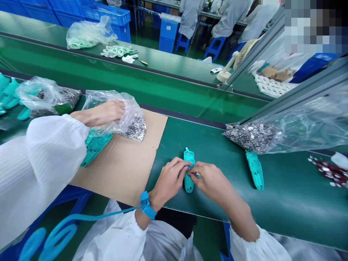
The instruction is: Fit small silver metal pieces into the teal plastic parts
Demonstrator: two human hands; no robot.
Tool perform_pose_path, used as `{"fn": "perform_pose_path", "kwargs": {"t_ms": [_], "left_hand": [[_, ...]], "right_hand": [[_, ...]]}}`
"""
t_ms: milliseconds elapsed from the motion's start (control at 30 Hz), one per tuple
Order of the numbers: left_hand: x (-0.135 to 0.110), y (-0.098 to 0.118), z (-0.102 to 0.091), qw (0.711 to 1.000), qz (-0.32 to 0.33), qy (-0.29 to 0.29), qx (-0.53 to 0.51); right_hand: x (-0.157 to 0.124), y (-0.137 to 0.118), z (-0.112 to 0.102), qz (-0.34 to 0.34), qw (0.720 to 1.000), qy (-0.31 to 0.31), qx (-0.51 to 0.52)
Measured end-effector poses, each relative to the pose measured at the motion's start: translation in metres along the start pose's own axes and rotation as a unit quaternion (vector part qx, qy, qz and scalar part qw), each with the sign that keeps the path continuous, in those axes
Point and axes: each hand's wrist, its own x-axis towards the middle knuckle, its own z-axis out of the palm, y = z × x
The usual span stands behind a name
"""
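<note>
A teal plastic casing [189, 159] lies lengthwise on the green bench [217, 145] just in front of me. My left hand [170, 181] grips its left side with curled fingers. A blue strap with a coiled cord is on that wrist. My right hand [210, 181] is pinched against the casing's right side and holds a small metal piece [197, 175] at the fingertips. A second teal casing [255, 169] lies loose to the right.
A co-worker's hand [104, 112] reaches into a clear bag of small metal parts [134, 127] on a cardboard sheet [127, 163]. Another bag of metal parts [255, 136] lies at right. Teal parts and more bags lie at far left. People sit beyond the conveyor.
</note>
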Motion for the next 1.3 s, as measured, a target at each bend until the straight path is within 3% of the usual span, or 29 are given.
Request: {"fn": "perform_pose_path", "kwargs": {"t_ms": [533,833,1000,1300], "left_hand": [[0.0016,-0.0005,-0.0012,1.000,0.003,-0.005,-0.012],[0.0004,-0.0044,0.0002,1.000,0.013,-0.011,-0.022],[0.0000,-0.0045,-0.0010,1.000,0.010,-0.011,-0.023],[-0.0008,-0.0036,-0.0023,1.000,0.008,-0.009,-0.016]], "right_hand": [[-0.0036,0.0065,-0.0025,0.024,0.998,-0.003,0.050],[-0.0025,-0.0020,-0.0019,0.013,1.000,-0.019,-0.017],[-0.0017,0.0005,-0.0032,0.002,0.999,-0.030,0.040],[-0.0026,0.0042,-0.0052,0.019,0.994,0.061,0.092]]}}
